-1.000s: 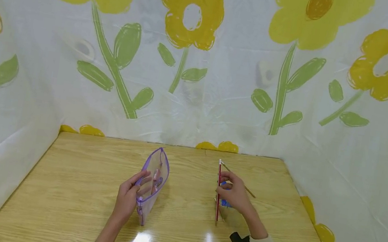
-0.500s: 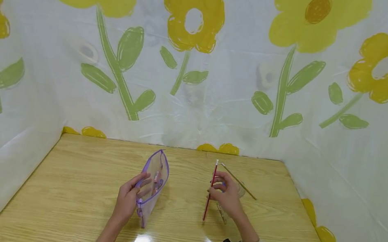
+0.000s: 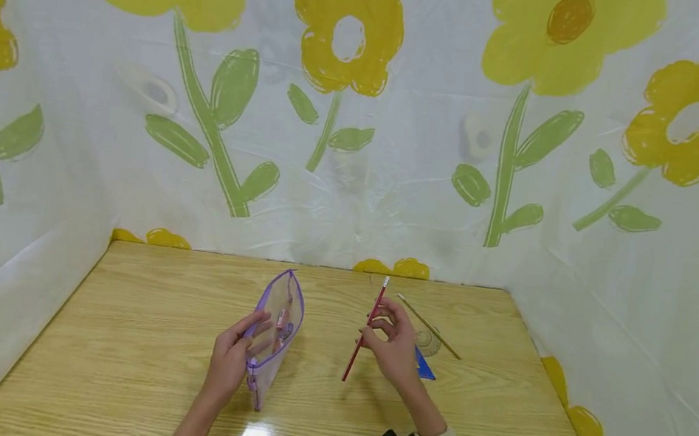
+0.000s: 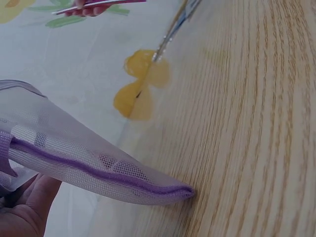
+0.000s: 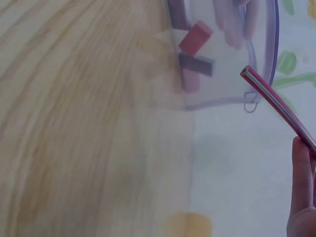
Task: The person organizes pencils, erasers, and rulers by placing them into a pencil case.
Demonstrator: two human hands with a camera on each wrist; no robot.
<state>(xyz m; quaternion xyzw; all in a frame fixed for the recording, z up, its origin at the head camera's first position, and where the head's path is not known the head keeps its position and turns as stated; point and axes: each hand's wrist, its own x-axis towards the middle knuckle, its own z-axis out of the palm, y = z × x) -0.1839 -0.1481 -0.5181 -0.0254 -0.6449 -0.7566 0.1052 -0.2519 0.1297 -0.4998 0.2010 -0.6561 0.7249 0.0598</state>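
- Gripping gaping, purple-edged translucent mesh pouch (image 3: 269,373) by rim with left hand (image 3: 227,359).
- Pinching slim, tilted red pencil (image 3: 353,358) in right hand (image 3: 394,347), right of pouch.
- Presumably mid-loading; for next move, probably align lower end with pouch mouth.

We see the left hand (image 3: 227,365) holding a purple-edged pencil pouch (image 3: 267,381) and the right hand (image 3: 394,349) pinching a tilted red pencil (image 3: 353,356) near a blue set square (image 3: 425,366) and a clear protractor (image 3: 431,343).
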